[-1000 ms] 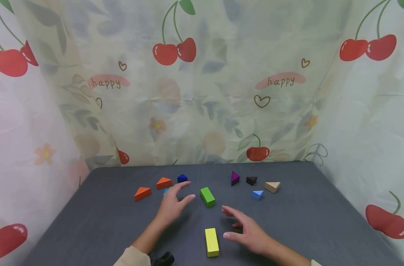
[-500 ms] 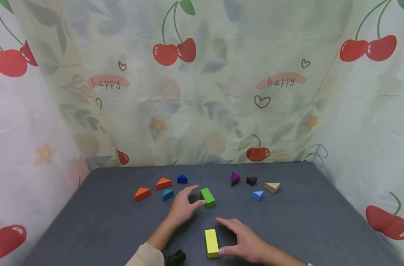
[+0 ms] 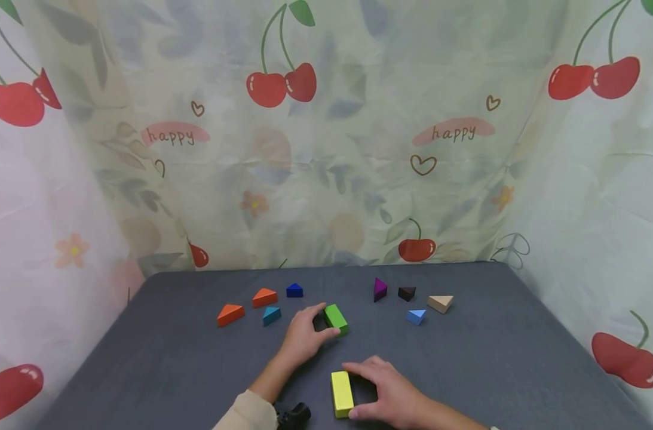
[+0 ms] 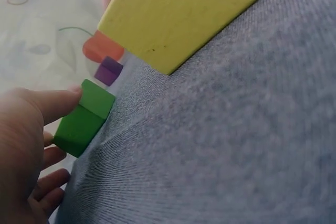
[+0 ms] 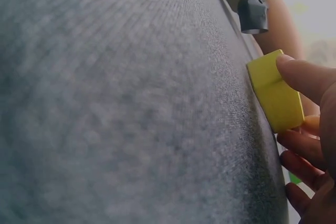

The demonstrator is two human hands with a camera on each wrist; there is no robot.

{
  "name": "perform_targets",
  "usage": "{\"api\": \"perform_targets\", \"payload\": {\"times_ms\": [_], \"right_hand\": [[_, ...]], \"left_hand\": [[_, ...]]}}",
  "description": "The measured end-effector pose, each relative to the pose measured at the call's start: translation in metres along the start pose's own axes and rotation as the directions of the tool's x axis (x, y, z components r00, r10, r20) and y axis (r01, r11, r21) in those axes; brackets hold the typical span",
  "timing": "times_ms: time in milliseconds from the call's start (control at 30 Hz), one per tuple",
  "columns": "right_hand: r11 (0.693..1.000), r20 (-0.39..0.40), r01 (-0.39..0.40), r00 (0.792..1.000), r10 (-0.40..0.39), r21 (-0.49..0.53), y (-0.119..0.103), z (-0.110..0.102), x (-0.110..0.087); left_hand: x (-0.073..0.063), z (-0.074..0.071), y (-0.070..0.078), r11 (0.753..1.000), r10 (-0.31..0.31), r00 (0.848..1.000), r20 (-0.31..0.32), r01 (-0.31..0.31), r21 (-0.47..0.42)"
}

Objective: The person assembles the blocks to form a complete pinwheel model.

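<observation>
**Both hands close on a block each**

Here the left hand [image 3: 303,337] curls round the green block [image 3: 335,318], which lies flat on the grey tabletop [image 3: 493,352] near its middle. The forefinger reaches over the block's far end and the thumb presses its near left corner; in the left wrist view the thumb [image 4: 50,103] touches the block's top edge, and the other fingers are bent beneath, beside its lower end.

The right hand [image 3: 388,391] grips the yellow block [image 3: 342,392], which lies lengthwise close to the near edge of the tabletop. The fingers lie along the block's right side, with one fingertip on its far end and the thumb at its near right corner. The right wrist view shows one fingertip [image 5: 304,77] on the block's upper corner, with the remaining fingers curled below it.

Both blocks rest on the cloth. The right hand covers the yellow block's right face. A small black device [image 3: 292,414] at the left sleeve is partly cut off by the lower frame edge. Whether either block is lifted at all cannot be told.
</observation>
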State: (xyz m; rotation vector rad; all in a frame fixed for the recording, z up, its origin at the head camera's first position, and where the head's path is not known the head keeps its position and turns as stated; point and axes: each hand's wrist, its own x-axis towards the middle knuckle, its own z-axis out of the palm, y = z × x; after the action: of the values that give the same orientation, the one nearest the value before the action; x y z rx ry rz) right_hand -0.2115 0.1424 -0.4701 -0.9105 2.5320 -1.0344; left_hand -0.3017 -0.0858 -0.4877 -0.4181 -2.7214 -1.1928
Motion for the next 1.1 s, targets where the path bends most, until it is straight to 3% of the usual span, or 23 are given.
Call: {"api": "perform_targets", "payload": {"times_ms": [500,867,1100], "right_hand": [[1.0,0.014,0.004,1.0,-0.004,0.003,-0.003,0.001,0.002],[1.0,-0.039,-0.004,0.999,0.004,-0.008,-0.003,-0.007,0.003],[0.999,-0.13,-0.029,0.991,0.027,-0.016,-0.004,-0.015,0.006]], "left_hand": [[-0.003,0.005,0.006,0.997,-0.069,0.996,-0.051,0.07,0.027],[-0.003,-0.006,0.006,0.994,-0.064,0.998,0.009,0.065,-0.084],[-0.004,-0.016,0.011,0.977,-0.042,0.998,0.049,0.051,-0.209]]}}
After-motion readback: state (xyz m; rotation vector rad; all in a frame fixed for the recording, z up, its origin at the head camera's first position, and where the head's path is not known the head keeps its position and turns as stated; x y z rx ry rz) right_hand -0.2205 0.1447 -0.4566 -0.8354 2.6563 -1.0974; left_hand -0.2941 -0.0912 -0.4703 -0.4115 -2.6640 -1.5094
